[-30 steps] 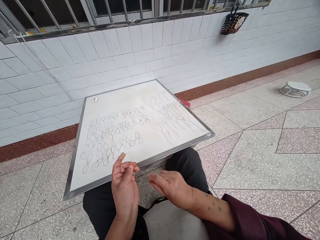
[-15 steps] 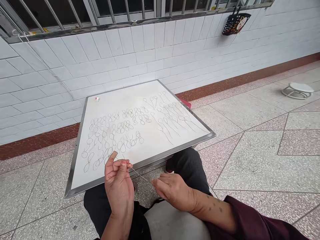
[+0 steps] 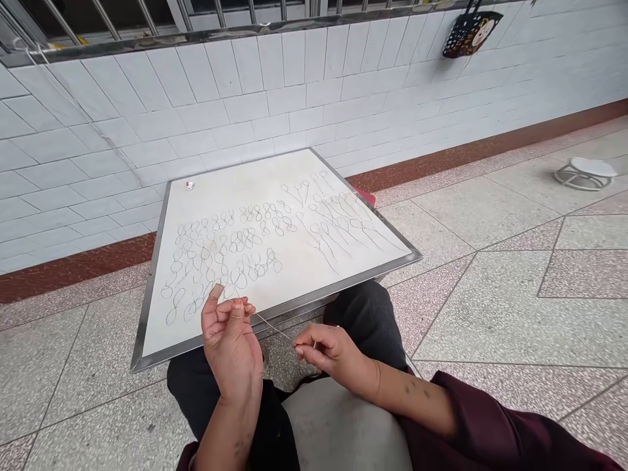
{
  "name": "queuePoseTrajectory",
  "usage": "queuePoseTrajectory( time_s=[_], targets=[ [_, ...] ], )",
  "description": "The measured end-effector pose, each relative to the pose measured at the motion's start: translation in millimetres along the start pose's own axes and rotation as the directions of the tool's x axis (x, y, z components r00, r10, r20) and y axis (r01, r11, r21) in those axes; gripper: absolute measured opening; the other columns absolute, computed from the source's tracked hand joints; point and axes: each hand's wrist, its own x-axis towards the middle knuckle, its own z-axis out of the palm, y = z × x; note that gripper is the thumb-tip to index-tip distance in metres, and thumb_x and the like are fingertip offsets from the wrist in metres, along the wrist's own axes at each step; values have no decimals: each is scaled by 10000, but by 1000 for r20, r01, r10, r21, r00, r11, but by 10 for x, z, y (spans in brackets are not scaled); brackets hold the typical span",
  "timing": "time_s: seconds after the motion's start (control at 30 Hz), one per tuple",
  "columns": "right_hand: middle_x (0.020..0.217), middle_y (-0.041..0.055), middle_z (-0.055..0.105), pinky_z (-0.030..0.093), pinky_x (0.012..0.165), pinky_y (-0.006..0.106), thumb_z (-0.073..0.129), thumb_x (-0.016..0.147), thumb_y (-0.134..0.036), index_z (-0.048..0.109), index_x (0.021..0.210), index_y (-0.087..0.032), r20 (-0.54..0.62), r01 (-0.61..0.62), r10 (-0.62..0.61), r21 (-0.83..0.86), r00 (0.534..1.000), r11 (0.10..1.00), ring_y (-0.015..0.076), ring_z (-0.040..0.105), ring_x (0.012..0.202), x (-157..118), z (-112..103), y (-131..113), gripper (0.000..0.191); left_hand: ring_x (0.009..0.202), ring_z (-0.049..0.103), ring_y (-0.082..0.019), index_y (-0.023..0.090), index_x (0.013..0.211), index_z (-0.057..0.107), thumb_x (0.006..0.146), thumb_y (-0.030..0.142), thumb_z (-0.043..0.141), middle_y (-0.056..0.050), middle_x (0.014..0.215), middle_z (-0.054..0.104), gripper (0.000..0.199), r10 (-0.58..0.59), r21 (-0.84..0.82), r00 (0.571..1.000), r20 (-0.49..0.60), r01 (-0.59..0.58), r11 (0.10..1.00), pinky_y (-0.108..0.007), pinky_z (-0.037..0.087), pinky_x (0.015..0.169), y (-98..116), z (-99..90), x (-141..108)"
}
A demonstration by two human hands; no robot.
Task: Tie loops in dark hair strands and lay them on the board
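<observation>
A thin wire (image 3: 271, 327) runs between my two hands, over the near edge of the white table (image 3: 294, 288). My left hand (image 3: 233, 343), palm up, pinches the wire's left part between thumb and fingers, with the index finger raised. The wire's far end is pinched between the thumb and index finger of my right hand (image 3: 331, 353). Beyond my left hand, several figure-eight wire loops (image 3: 243, 239) lie in rows on the tabletop. Several wires with a single loop and a long tail (image 3: 338, 229) lie on its right side.
A small white and red object (image 3: 190, 186) rests at the table's far left corner. The table's metal rim (image 3: 275, 314) is above my knees. A tiled wall (image 3: 245, 111) stands behind, with a hanging bag (image 3: 470, 33). A low white stool (image 3: 586, 171) is at the right.
My right hand has turned slightly, so its thumb and index pinch show more plainly. The wire stays stretched between both hands. The view has shifted a little.
</observation>
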Motion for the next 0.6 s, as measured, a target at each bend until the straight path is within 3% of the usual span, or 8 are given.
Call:
queuePoseTrajectory(
  time_s=[0.13, 0.33, 0.47, 0.6],
  targets=[
    [677, -22, 597, 417, 548, 198, 585, 945, -231, 592, 791, -201, -16, -20, 19, -32, 1000, 999, 100, 533, 585, -16, 11, 15, 157, 735, 608, -120, 253, 1158, 705, 716, 148, 812, 50, 714, 621, 467, 5, -6, 1000, -9, -5, 1000, -286, 489, 790, 3, 6, -1],
    [615, -35, 536, 372, 542, 225, 557, 951, -204, 525, 724, -211, -44, 215, -246, -353, 968, 911, 110, 487, 570, -12, 11, 39, 230, 727, 608, -121, 244, 1112, 699, 702, 130, 807, 58, 699, 613, 439, -3, -5, 1000, -17, 3, 1000, -295, 483, 787, 10, 7, 25],
    [604, -28, 494, 347, 531, 265, 500, 963, -158, 502, 719, -225, 82, 378, -403, -550, 912, 744, 136, 433, 571, -20, -13, -13, 253, 700, 594, -117, 236, 1110, 687, 692, 112, 798, 62, 682, 612, 450, -3, -16, 1000, -10, 3, 1000, -296, 475, 790, -8, 12, 53],
    [617, -24, 490, 382, 548, 283, 453, 986, -138, 562, 788, -232, 227, 539, -504, -534, 833, 652, 149, 402, 575, -35, -52, -20, 245, 713, 598, -123, 231, 1143, 672, 708, 135, 803, 57, 694, 609, 465, 4, -9, 1000, 7, -4, 1000, -301, 472, 806, -30, 26, 42]
  ],
)
